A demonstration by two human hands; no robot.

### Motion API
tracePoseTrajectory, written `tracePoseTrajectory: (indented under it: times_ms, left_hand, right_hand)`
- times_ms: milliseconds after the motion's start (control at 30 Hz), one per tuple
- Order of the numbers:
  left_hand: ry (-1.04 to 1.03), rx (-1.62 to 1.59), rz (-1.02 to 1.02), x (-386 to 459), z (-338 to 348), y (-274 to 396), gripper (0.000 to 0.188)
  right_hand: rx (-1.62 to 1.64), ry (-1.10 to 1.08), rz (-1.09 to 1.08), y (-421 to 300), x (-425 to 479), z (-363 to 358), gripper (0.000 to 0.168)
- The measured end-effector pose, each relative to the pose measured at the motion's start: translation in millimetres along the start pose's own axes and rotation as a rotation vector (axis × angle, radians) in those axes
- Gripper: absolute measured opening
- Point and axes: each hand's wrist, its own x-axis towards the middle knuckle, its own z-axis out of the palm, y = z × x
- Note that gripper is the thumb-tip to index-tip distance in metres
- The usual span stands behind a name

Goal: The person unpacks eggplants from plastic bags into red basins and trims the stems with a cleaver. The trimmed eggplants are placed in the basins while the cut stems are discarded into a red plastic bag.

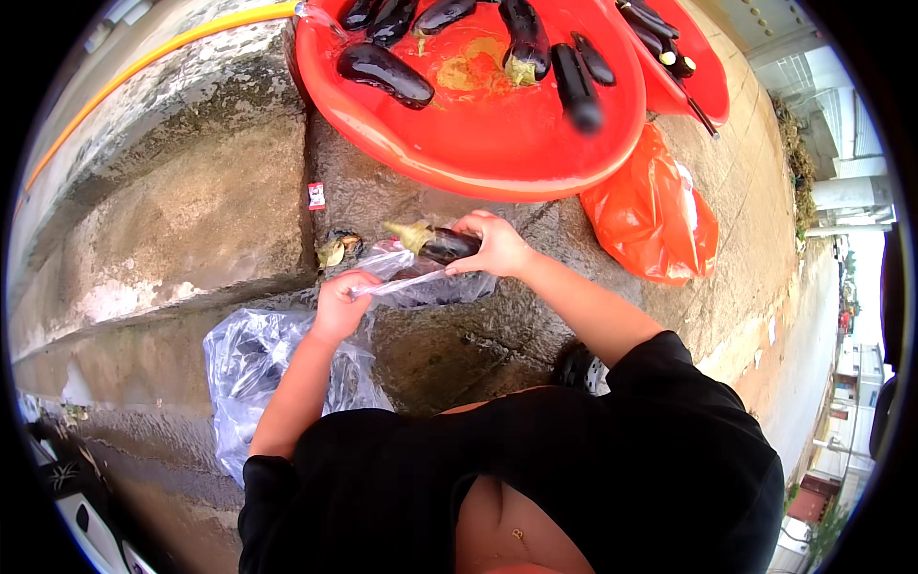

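Observation:
My right hand (pixel 495 247) grips a dark purple eggplant (pixel 450 245) by its rounded end, its green-yellow stem pointing left. Beneath the eggplant lies a clear plastic bag (pixel 459 288) with dark contents, low over the wet ground. My left hand (pixel 346 305) pinches the bag's stretched edge between thumb and fingers. Beyond both hands stands a large red plastic basin (pixel 495 161) with shallow water and several wet eggplants, among them a long one (pixel 385 74) at its left side. Water runs into the basin from a yellow hose (pixel 208 32) at its upper left rim.
A second clear bag (pixel 244 387) with dark contents lies below my left forearm. An orange-red plastic bag (pixel 652 215) rests right of the basin, under another red basin (pixel 706 79) holding eggplants. A concrete step (pixel 193 194) rises at left. A small red-and-white wrapper (pixel 316 196) lies beside it.

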Motion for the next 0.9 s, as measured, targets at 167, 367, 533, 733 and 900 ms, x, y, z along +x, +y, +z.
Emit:
tracePoseTrajectory:
  times_ms: [167,367,533,733,900]
  left_hand:
    - [0.044,0.637,0.117,-4.1,-5.0,-22.5,0.014]
    - [-0.278,0.887,-0.097,-17.8,14.5,6.2,0.049]
    - [-0.511,0.91,-0.152,-15.4,28.8,9.6,0.081]
    - [-0.272,0.548,-0.197,-18.6,17.4,0.7,0.053]
    - [-0.342,0.97,-0.297,0.7,33.5,5.4,0.022]
  right_hand:
    - [0.301,0.025,-0.252,-42.6,-22.3,-1.9,0.062]
    - [0.804,0.506,-0.058,-115.1,5.7,-85.4,0.034]
    - [0.558,0.743,0.293,-76.8,56.6,-161.4,0.045]
    - [0.202,0.693,-0.158,-119.4,9.1,-24.0,0.014]
    - [-0.356,-0.258,0.089,-63.0,-11.6,154.3,0.023]
